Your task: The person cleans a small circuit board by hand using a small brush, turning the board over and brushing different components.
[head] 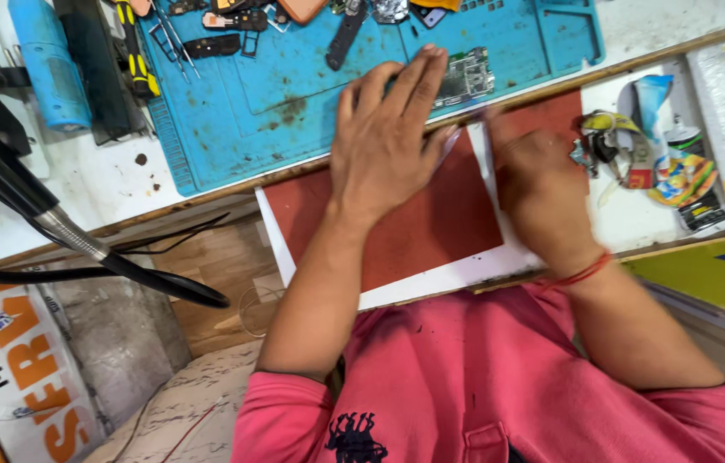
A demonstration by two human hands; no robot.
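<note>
Pressing flat, the open left hand [388,137] holds the red sheet [397,227]; right hand [542,201] grip blurred, untellable.

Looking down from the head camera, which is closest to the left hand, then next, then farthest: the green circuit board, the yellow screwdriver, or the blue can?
1. Green circuit board, just past the left hand's fingertips.
2. Yellow screwdriver, on the mat's far left edge.
3. Blue can, farther left, off the mat.
</note>
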